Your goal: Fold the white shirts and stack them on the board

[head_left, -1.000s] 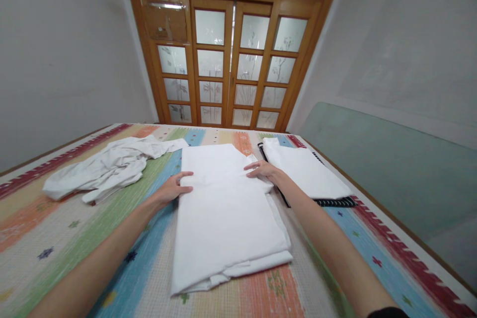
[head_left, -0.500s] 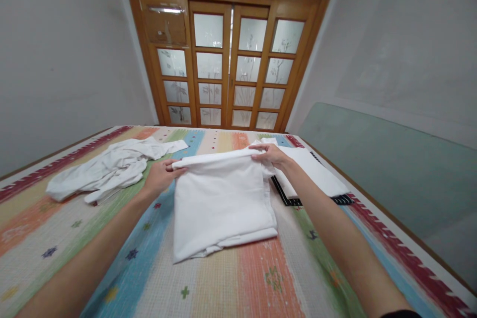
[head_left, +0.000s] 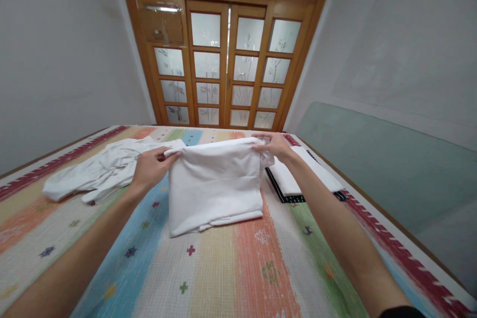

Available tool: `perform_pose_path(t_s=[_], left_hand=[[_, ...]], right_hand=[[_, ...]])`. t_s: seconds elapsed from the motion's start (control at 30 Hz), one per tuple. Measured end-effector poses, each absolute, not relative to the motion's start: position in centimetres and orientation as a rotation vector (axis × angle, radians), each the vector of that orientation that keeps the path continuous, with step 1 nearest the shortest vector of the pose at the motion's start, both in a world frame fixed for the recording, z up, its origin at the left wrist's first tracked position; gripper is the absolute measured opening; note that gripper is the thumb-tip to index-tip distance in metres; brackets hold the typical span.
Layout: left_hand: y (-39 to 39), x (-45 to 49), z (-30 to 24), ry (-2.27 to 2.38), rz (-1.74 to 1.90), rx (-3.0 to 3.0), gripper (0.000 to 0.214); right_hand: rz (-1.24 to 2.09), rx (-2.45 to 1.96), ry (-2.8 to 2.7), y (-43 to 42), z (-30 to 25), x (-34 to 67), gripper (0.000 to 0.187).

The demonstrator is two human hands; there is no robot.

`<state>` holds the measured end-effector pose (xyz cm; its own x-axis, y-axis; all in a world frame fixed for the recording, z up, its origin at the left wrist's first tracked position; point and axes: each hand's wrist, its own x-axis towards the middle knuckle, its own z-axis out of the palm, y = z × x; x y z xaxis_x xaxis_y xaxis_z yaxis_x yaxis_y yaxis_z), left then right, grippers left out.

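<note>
A folded white garment (head_left: 216, 186), its exact kind unclear, hangs between my two hands, its upper fold raised and its lower edge near the bedspread. My left hand (head_left: 152, 166) pinches the upper left corner, thumb on top. At the upper right corner my right hand (head_left: 274, 146) grips the fold, with a little loose cloth bunched beside the fingers. Just right of my right hand lies a stack of folded clothes, a white one (head_left: 316, 171) over a black one with white stripes (head_left: 285, 191). Left of my left hand rests a crumpled white garment (head_left: 100, 166).
The striped, multicoloured bedspread (head_left: 223, 273) covers the surface beneath everything. A pale green headboard-like panel (head_left: 391, 164) runs along the right side. Wooden doors with glass panes (head_left: 227, 59) stand at the far end, between grey walls.
Both hands have lifted the folded white garment and moved it slightly away from me; its lower edge now sits farther up the bedspread. The other clothes have stayed put.
</note>
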<state>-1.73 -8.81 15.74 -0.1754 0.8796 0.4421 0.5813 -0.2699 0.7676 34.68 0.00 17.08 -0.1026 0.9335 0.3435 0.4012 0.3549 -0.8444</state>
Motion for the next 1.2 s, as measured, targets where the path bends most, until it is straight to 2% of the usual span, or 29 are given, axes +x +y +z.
perform_pose_path(t_s=[0.13,0.33,0.57,0.63,0.83,1.03,1.13,1.2], left_hand=[[-8.6,-1.9,15.6,1.595,1.444,1.744,0.046],[-9.0,-1.6,16.3,1.615,1.471,1.737,0.041],[-9.7,-1.6,18.5,1.767,1.513,1.925,0.026],[-10.1,-1.7,19.1,1.792,1.596,1.976,0.027],[-12.4,-1.8,20.7,1.412,1.642,1.947,0.039],[-13.2,-1.7,21.4,1.213,1.728,1.583,0.054],[-11.2,-1.8,20.4,1.178,1.556,1.302,0.055],[-9.2,-2.1,18.3,1.266,1.374,1.183,0.048]], right_hand=[[0.809,-1.265,-1.636,-0.4,17.0,34.7,0.06],[0.721,-1.256,-1.65,-0.6,17.3,34.5,0.045],[0.03,-1.262,-1.713,-0.5,19.0,35.1,0.032],[-0.044,-1.193,-1.73,-1.0,19.8,35.4,0.03],[0.118,-1.052,-1.917,-4.6,23.4,36.3,0.035],[0.311,-1.045,-1.956,-7.4,26.7,36.9,0.044],[0.512,-1.151,-2.008,-5.6,26.6,36.8,0.046],[0.626,-1.315,-2.059,-3.0,24.8,36.1,0.047]])
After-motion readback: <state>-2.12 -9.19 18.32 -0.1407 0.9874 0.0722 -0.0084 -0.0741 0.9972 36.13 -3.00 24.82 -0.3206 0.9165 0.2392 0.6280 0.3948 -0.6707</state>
